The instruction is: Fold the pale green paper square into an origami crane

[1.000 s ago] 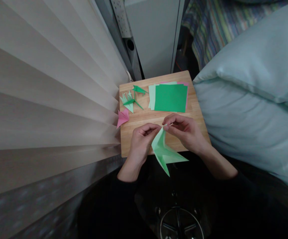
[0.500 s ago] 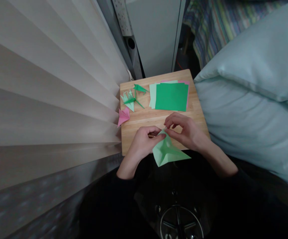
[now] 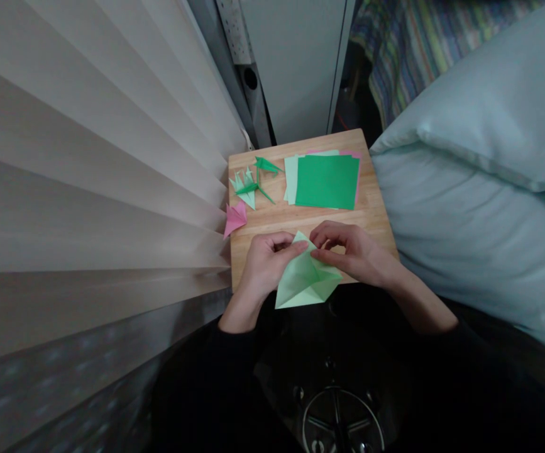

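A light green sheet of origami paper [image 3: 304, 280], creased and partly folded, is held up at the near edge of the small wooden table [image 3: 272, 223]. My left hand [image 3: 268, 261] pinches its upper left side, thumb on top and fingers behind. My right hand [image 3: 352, 250] is closed on the upper right edge with thumb and fingertips. The paper's top corner points away from me, and its lower part hangs past the table edge over my lap. Some fingertips are hidden behind the paper.
Folded green paper figures [image 3: 253, 184] and a pink one [image 3: 236, 218] lie at the table's left. A stack of paper with a dark green sheet [image 3: 327, 182] on top lies at the back. A pleated curtain [image 3: 112, 189] borders the left, pale blue bedding [image 3: 465, 189] the right.
The light green paper has turned in my hands: its long point at the lower right is gone, and a corner now points to the lower left. Both hands stay close together.
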The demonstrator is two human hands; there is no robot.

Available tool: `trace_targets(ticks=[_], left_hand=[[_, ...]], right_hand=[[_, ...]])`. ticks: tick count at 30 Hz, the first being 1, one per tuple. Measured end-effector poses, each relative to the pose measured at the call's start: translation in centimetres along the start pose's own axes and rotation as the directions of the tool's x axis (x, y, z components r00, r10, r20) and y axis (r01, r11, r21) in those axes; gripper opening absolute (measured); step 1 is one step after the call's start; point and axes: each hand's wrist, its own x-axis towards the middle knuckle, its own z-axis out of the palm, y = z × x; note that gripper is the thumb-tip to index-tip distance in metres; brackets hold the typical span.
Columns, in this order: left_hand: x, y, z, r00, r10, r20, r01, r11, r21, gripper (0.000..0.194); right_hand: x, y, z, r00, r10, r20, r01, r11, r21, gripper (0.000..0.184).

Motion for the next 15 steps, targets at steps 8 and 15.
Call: trace_targets(ticks=[8, 15], left_hand=[[0.1, -0.2, 0.3, 1.000, 0.020, -0.022, -0.021, 1.000, -0.018, 0.024], [-0.1, 0.1, 0.3, 0.997, 0.070, 0.029, -0.069, 0.998, -0.013, 0.022]], right_hand=[[-0.2, 0.4, 0.0, 0.988, 0.134, 0.076, -0.139, 0.988, 0.071, 0.012], [-0.1, 1.1, 0.6, 0.987, 0.155, 0.037, -0.159, 0.967, 0.200, 0.020]])
